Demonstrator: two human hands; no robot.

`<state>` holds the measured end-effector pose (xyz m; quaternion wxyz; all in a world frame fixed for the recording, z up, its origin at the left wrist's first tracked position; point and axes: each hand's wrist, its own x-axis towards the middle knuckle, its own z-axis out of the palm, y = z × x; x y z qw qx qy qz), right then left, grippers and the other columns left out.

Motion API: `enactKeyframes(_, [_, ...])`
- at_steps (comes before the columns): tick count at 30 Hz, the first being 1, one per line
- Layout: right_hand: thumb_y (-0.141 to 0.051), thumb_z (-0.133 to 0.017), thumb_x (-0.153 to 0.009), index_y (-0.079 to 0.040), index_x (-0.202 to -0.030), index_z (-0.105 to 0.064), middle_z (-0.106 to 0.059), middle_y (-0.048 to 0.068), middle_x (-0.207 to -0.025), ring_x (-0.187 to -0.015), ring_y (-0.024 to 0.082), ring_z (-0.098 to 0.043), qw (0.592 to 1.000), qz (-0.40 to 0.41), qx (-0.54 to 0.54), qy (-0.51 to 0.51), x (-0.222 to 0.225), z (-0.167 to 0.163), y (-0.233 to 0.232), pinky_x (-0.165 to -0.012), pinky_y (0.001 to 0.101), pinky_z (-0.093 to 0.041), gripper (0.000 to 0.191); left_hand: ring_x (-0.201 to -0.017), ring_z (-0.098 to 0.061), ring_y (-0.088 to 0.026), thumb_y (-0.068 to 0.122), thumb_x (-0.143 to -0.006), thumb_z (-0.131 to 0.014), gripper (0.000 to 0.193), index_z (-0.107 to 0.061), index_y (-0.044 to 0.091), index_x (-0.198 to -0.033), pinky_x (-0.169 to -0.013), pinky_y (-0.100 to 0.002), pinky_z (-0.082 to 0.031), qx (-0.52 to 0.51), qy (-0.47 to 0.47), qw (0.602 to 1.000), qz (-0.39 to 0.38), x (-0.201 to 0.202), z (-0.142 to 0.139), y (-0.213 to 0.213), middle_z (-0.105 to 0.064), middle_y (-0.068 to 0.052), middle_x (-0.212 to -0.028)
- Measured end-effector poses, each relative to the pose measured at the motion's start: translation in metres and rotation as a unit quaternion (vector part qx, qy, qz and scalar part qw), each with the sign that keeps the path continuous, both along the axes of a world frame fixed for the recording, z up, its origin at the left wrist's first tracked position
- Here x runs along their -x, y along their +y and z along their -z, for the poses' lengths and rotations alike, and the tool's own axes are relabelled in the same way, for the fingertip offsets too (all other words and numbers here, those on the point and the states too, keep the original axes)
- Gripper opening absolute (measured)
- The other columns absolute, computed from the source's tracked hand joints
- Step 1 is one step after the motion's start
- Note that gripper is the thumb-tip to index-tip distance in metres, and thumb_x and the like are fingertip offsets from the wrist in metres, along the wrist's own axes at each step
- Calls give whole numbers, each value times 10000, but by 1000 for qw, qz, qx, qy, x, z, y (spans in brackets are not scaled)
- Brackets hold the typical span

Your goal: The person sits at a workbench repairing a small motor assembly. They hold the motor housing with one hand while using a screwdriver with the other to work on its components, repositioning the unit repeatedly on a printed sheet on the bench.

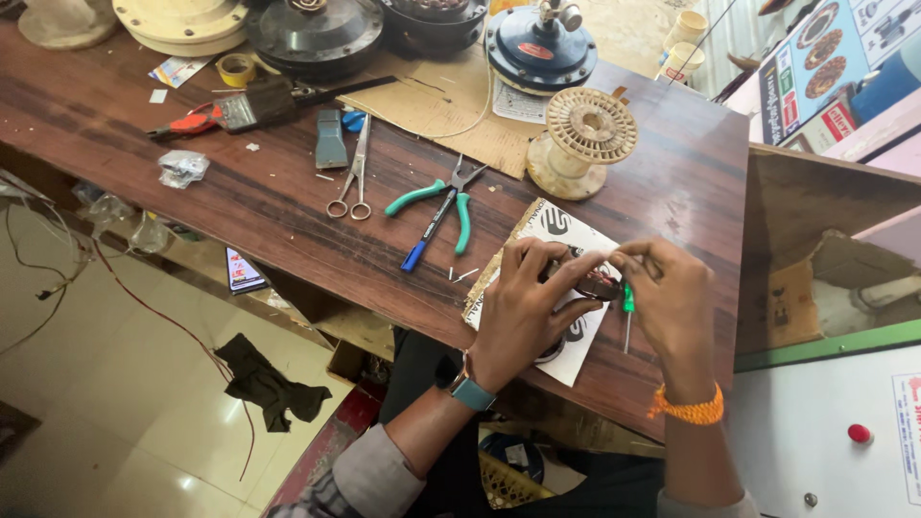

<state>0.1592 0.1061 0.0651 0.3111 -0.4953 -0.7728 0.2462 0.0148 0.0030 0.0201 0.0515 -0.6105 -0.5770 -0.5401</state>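
My left hand (pixel 526 305) pinches a small dark part (pixel 595 285) over a white printed card (pixel 566 235) lying on the wooden bench (pixel 269 192). My right hand (pixel 672 297) meets it from the right, fingertips on the same part, and holds a small green-handled screwdriver (pixel 628 312) whose tip points down toward me. Most of the part is hidden by my fingers. A blue watch sits on my left wrist, an orange thread band on my right.
Green-handled pliers (pixel 443 197), a blue pen (pixel 428 230), scissors (pixel 353 182) and a grey tool (pixel 331 140) lie left of the card. A cream spool (pixel 583 139) stands behind it. Fan motor housings (pixel 317 34) line the far edge. Red-handled cutters (pixel 187 123) lie far left.
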Motion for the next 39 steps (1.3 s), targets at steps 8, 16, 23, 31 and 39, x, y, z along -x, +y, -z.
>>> enactKeyframes(8, [-115, -756, -936, -64, -1041, -776, -544, -1, -612, -557, 50, -437, 998, -6, -13, 66, -27, 25, -43, -483, 268, -328, 119, -1144, -515, -279, 285, -801, -858, 408, -694, 187, -1162, -850, -410, -543, 24, -27, 999, 1, -4, -5, 2, -563, -32, -1116])
enactKeyframes(16, [-73, -725, -940, -10, -1057, -723, -625, 132, -712, -611, 137, -600, 967, -68, -234, 77, -20, 74, -55, -574, 323, -468, 132, -1331, -461, -300, 139, -831, -798, 418, -724, 319, -1201, -1129, -390, -534, -67, 152, 986, 28, 11, 17, 6, -512, -42, -1340])
enactKeyframes(23, [-94, -750, -890, -59, -1007, -757, -747, 60, -782, -580, 93, -652, 979, -84, -149, 114, -16, 94, -81, -551, 270, -505, 123, -1375, -470, -344, 218, -818, -853, 295, -727, 250, -1082, -1143, -446, -520, -78, 120, 985, 94, 24, 24, -2, -524, -41, -1388])
enactKeyframes(31, [-123, -777, -940, -45, -1029, -780, -688, 15, -683, -502, 70, -483, 983, -38, -164, 77, -26, 44, -56, -463, 291, -315, 118, -1334, -599, -335, 73, -865, -830, 201, -631, 53, -889, -1071, -450, -563, -111, 0, 993, 51, 11, 17, -2, -679, -67, -1295])
enactKeyframes(39, [-191, -772, -948, -44, -1046, -770, -509, 25, -528, -463, 56, -443, 990, -77, -111, 30, 7, -6, -25, -439, 298, -334, 176, -1307, -612, -333, 35, -839, -809, 192, -622, 42, -881, -1051, -433, -552, -99, -88, 991, 12, -5, 8, -4, -696, -58, -1220])
